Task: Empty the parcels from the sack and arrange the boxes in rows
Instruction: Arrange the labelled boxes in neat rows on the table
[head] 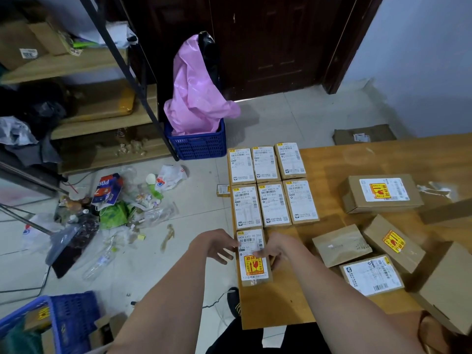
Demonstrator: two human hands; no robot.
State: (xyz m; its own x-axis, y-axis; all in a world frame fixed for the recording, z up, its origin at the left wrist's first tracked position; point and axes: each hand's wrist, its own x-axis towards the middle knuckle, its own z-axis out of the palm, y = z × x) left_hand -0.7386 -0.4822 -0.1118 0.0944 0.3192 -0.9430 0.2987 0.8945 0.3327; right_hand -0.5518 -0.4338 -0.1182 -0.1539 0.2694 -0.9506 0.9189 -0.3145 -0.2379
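Two rows of three small brown boxes with white labels lie at the left end of the wooden table (357, 159): a back row (265, 163) and a front row (274, 203). Just below the left column lies another small box (254, 267) with a yellow fragile sticker. My left hand (219, 245) presses its left edge and my right hand (274, 247) its right edge, so both grip it. Loose boxes lie to the right: a large labelled one (380, 194), a plain one (341, 245), a stickered one (393, 242) and a labelled one (373, 274).
A pink sack (194, 93) stands in a blue crate (199, 144) by the dark door. Rubbish (109, 205) is strewn over the tiled floor at the left, below wooden shelves (102, 98). A blue basket (71, 318) sits at bottom left. A small box (223, 190) lies on the floor beside the table.
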